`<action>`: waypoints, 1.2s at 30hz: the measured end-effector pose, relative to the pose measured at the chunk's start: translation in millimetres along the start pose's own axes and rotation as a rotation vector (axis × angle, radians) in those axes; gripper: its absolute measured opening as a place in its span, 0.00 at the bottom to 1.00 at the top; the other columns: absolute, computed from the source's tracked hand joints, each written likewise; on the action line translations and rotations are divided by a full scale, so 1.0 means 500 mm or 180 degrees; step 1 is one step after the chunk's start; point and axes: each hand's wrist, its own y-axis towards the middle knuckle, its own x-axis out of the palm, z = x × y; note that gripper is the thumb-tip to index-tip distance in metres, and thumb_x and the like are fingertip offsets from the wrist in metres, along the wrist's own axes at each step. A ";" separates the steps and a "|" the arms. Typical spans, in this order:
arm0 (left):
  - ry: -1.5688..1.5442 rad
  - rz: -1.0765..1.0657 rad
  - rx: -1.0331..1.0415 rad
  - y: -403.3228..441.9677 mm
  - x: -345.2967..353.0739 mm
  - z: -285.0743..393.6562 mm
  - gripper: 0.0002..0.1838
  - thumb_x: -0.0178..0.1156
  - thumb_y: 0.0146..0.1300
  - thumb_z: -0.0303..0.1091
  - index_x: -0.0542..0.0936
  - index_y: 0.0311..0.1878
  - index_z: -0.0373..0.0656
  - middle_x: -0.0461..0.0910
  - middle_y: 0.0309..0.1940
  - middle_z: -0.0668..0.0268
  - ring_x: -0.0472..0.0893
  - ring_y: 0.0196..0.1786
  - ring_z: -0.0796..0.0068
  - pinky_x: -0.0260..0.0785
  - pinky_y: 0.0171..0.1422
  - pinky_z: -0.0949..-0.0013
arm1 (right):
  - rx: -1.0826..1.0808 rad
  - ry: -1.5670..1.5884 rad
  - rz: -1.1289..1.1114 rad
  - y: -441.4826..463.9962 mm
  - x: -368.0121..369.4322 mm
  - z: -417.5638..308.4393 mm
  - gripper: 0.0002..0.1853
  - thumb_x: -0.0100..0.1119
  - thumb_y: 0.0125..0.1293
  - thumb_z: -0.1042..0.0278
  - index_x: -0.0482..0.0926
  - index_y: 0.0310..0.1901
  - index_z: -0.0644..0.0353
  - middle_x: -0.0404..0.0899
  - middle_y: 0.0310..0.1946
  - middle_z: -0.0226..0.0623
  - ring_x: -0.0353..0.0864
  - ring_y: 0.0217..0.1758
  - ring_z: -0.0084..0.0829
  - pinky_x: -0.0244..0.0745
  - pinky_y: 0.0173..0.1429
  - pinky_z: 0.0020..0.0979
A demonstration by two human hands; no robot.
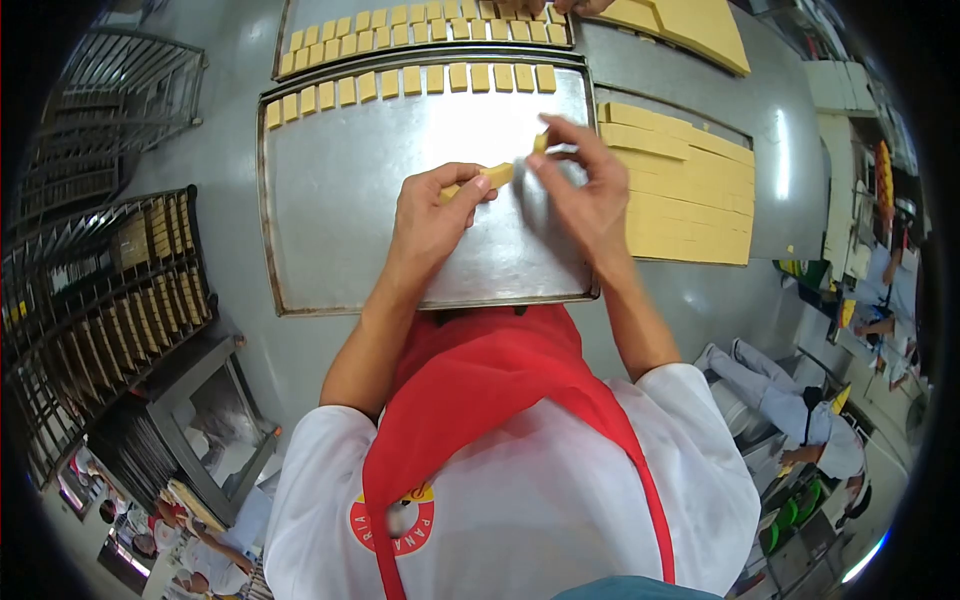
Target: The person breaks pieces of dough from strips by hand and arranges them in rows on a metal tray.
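Observation:
In front of me lies a metal baking tray [345,220], with a single row of small yellow dough pieces [411,80] along its far side. My left hand [430,215] is closed over the tray, pinching a short yellow dough strip [497,176] between thumb and fingers. To its right, my right hand [588,185] pinches a small dough piece [541,143] between thumb and forefinger, above the tray's right part. The forearms reach in from below. Beside the right hand sits a sheet of dough cut into long strips [690,205].
A second tray [278,40] with rows of dough pieces adjoins the far edge. Another person's hands [560,5] work over it. A thick dough slab [690,30] lies at upper right. Loaded racks [130,310] stand left; a co-worker [810,420] is at the right.

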 end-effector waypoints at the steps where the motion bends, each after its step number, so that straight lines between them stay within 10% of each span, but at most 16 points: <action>1: 0.0002 -0.0006 0.0006 -0.004 0.001 0.001 0.12 0.63 0.76 0.30 0.88 0.52 0.31 0.88 0.36 0.66 0.73 0.29 0.86 0.66 0.34 0.80 | -0.0129 -0.0127 0.0141 0.023 -0.014 0.000 0.19 0.74 0.64 0.75 0.87 0.57 0.62 0.88 0.43 0.39 0.87 0.48 0.29 0.82 0.50 0.31; 9: -0.0032 0.0014 0.0005 -0.030 0.012 -0.006 0.13 0.64 0.76 0.30 0.87 0.54 0.29 0.89 0.37 0.64 0.72 0.29 0.86 0.67 0.35 0.79 | -0.0645 -0.1869 -0.0078 0.144 -0.067 0.171 0.22 0.74 0.61 0.60 0.88 0.54 0.62 0.80 0.57 0.50 0.79 0.61 0.54 0.75 0.65 0.48; 25: -0.0074 0.0491 0.0050 -0.106 -0.061 -0.026 0.13 0.65 0.74 0.28 0.87 0.54 0.29 0.89 0.36 0.63 0.72 0.30 0.86 0.66 0.36 0.79 | -0.0868 -0.2070 0.0139 0.130 -0.084 0.173 0.22 0.73 0.62 0.65 0.87 0.58 0.58 0.82 0.58 0.49 0.81 0.61 0.52 0.76 0.66 0.46; 36: 0.2562 0.1779 0.1618 -0.016 -0.392 -0.017 0.07 0.67 0.68 0.30 0.89 0.45 0.39 0.89 0.42 0.57 0.87 0.44 0.48 0.79 0.50 0.54 | -0.0803 -0.1904 -0.0704 -0.042 0.137 -0.044 0.17 0.73 0.62 0.70 0.87 0.54 0.60 0.84 0.52 0.47 0.81 0.55 0.50 0.76 0.61 0.46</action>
